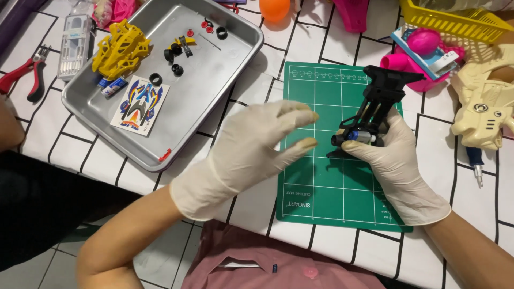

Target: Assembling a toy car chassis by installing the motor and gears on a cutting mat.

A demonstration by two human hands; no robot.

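The green cutting mat (321,187) has free room in its lower half and along its left strip. Its upper right part is taken by the black toy car chassis (375,107), which the right hand (393,160) grips. The left hand (251,150), fingers spread, hangs over the mat's left edge. The metal tray (225,75) blocks the left side, the cream toy gun (484,107) and yellow basket (455,21) the right.

A hobby worktable: green cutting mat (321,176), metal parts tray (214,101), red pliers (24,75).
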